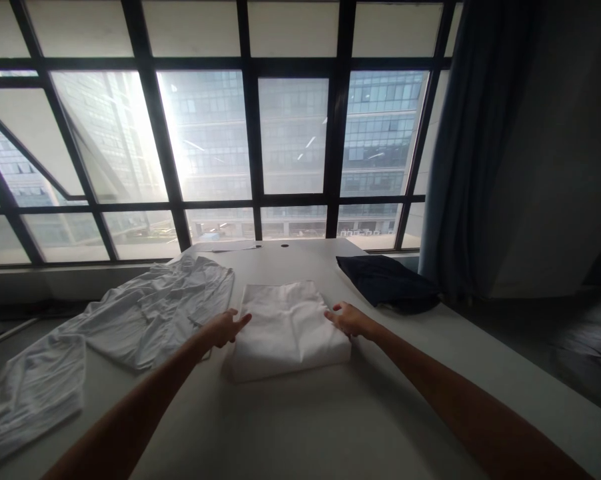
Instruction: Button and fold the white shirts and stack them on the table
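Note:
A folded white garment (285, 330) lies as a neat rectangle in the middle of the white table (330, 413). My left hand (225, 327) rests against its left edge, fingers stretched out and together. My right hand (348, 319) touches its right edge, fingers extended along the fabric. Neither hand grips anything; both press lightly at the sides of the stack.
Crumpled white garments (145, 313) spread over the table's left side, reaching the near left corner. A folded dark navy cloth (388, 281) lies at the far right. Large windows (290, 133) stand behind the table; a dark curtain (470, 153) hangs at right.

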A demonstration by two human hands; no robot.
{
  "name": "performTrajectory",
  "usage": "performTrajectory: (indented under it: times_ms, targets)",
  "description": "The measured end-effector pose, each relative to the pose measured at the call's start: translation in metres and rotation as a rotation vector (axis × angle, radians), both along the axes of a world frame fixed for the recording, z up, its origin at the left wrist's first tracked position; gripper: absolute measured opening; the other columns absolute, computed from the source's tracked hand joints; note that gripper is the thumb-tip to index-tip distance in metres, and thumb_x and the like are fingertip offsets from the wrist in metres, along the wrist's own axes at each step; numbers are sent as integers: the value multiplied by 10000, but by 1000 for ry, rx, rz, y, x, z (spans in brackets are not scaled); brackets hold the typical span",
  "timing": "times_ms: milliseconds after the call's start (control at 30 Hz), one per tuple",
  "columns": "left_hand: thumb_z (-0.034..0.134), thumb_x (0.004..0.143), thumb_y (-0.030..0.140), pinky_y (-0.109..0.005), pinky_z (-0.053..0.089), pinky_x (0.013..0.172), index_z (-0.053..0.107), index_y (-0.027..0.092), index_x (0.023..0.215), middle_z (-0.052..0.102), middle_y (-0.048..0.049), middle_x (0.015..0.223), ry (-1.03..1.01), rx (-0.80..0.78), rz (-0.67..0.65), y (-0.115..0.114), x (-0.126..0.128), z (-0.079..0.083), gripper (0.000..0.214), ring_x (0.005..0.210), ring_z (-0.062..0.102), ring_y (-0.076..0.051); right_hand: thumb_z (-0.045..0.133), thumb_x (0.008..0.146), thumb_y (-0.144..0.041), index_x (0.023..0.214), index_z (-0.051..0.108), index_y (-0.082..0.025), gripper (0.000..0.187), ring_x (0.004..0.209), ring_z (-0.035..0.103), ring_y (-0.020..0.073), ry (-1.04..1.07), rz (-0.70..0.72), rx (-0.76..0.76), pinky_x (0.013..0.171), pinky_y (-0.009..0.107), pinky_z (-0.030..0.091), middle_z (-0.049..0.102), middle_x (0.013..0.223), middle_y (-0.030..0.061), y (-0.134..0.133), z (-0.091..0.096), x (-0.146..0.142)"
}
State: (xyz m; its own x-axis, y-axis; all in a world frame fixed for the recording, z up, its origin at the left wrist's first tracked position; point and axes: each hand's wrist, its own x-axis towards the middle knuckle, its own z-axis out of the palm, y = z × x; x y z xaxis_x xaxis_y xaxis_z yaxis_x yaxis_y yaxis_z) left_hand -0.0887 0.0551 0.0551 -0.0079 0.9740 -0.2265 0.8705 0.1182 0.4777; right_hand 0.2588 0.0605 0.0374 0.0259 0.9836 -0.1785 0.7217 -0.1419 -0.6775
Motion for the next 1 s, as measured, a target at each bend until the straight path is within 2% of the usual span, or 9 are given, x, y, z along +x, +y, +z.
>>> performTrajectory:
  times_ms: [67, 133, 267, 367, 500, 733, 800, 867, 1000]
  targets:
    - [463, 833, 689, -256, 430, 493, 322, 110, 1461, 700, -90, 776, -165, -61, -35, -29, -3, 7, 866, 546, 606, -178, 587, 848, -586, 1309, 479, -102, 677, 619, 627, 164, 81, 51, -67, 469, 219, 401, 685, 882, 116, -24, 5, 7]
    - [550, 777, 685, -230, 438, 502, 386, 128, 1425, 680, -73, 820, -276, -44, -68, -54, -5, 9, 870, 595, 598, -155, 602, 834, -601, 1306, 492, -116, 685, 656, 627, 149, 147, 120, -101, 483, 199, 397, 674, 901, 108, -43, 8, 12]
    - [655, 693, 646, -225, 475, 561, 485, 139, 1343, 654, -51, 855, -367, -40, -87, -84, -6, 1, 842, 689, 609, -152, 660, 803, -568, 1367, 465, -134, 738, 731, 636, 145, 234, 197, -88, 507, 183, 386, 668, 964, 108, -63, 7, 17]
    - [674, 688, 604, -226, 452, 548, 533, 138, 1285, 626, -5, 725, -404, -4, -115, -91, -7, -9, 771, 629, 589, -139, 692, 792, -512, 1389, 452, -117, 754, 696, 617, 132, 259, 190, -46, 489, 181, 370, 674, 916, 94, -68, 2, 18]
    - [749, 633, 493, -219, 398, 503, 609, 149, 1165, 551, 54, 553, -358, -16, -106, -88, -8, -19, 649, 536, 554, -132, 774, 710, -420, 1338, 513, -85, 758, 542, 553, 116, 195, 164, -69, 446, 191, 354, 645, 671, 24, -67, -8, 14]
    - [741, 667, 329, -247, 446, 581, 652, 167, 1089, 647, -8, 732, -58, 49, -118, -88, -1, -18, 461, 672, 630, -179, 818, 624, -307, 1354, 487, -121, 823, 534, 592, 154, 76, 74, -131, 480, 234, 449, 645, 640, 14, -70, -9, 0]
    - [722, 706, 345, -292, 481, 685, 650, 177, 1114, 677, -43, 831, 77, 112, -177, -94, 1, -14, 448, 785, 654, -222, 828, 611, -323, 1376, 469, -138, 864, 677, 658, 222, -82, 79, -66, 582, 290, 507, 694, 782, 73, -78, -1, -5]
    - [727, 717, 363, -350, 483, 813, 654, 195, 1131, 684, -85, 977, 196, 240, -240, -101, 7, -9, 453, 943, 642, -270, 828, 614, -336, 1382, 473, -156, 865, 910, 663, 303, -331, 89, 109, 751, 360, 518, 699, 990, 140, -87, 9, -15]
    - [602, 856, 428, -413, 418, 996, 648, 232, 1182, 606, -105, 1272, 239, 491, -396, -100, 39, -6, 383, 1205, 532, -294, 657, 820, -329, 1371, 509, -146, 599, 1198, 532, 322, -622, 258, 533, 1011, 421, 388, 599, 1284, 186, -99, 23, -52]
